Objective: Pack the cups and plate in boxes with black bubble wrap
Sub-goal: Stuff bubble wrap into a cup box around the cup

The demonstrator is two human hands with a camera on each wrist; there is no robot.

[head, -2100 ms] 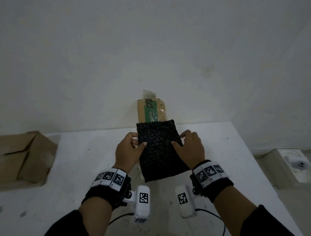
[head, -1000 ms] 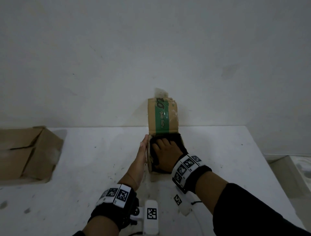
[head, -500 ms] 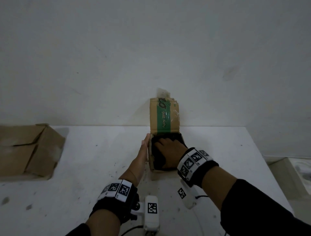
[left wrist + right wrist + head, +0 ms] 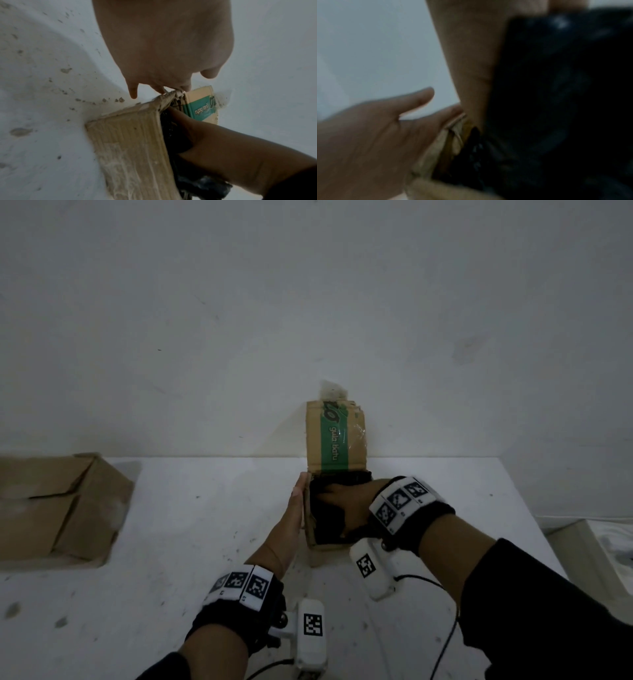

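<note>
A small cardboard box stands at the back of the white table, its green-printed lid upright against the wall. Black bubble wrap fills the box; no cup or plate shows. My left hand lies flat with straight fingers against the box's left outer wall. My right hand reaches in from the right and presses its fingers down on the bubble wrap; its fingertips are hidden inside. In the left wrist view the right hand sits over the dark wrap.
A larger brown cardboard box lies at the table's left edge. The wall rises right behind the small box. Past the table's right edge, lower down, is a white moulded tray. Wrist-camera cables trail near the table's front.
Two seconds ago both hands held the bubble wrap sheet above the table; it now sits in the box. Lately the right wrist swung right, while the left hand stayed on the box side.
</note>
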